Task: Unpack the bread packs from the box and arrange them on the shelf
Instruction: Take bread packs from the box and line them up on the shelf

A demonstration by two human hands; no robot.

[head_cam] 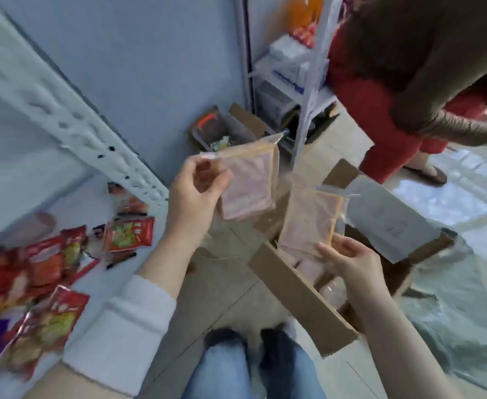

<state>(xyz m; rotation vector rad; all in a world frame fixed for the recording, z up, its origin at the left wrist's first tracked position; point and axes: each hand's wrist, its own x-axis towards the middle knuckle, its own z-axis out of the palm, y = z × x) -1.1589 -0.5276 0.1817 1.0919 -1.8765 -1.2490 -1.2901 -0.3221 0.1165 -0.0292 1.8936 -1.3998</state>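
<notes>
The shelf (69,203) fills the left side, a pale board behind a white perforated post (72,119) that slants across it. At the upper right a second person (394,82) in a brown top and red trousers bends over, well apart from the work. The open cardboard box (299,298) sits on the floor at centre right, its flaps spread, with a crumpled plastic sheet (452,312) beside it on the right. A white rack (308,90) with blurred goods stands against the far wall, and a smaller open carton (245,119) lies at its foot. The wearer's jeans (236,370) show at the bottom edge. Red snack packs (49,260) lie scattered on the shelf board at lower left. The left hand (193,197), coming out of a white sleeve (121,326), pinches a bread pack (250,182) by its left edge between thumb and curled fingers. It holds this pack tilted in the air, between the shelf and the box. The right hand (348,260) grips a second pack (308,223) by its lower edge, fingers curled round it. This one stands nearly upright just over the box opening. More packs (308,267) lie inside the box below it, blurred and partly hidden by the near flap.
</notes>
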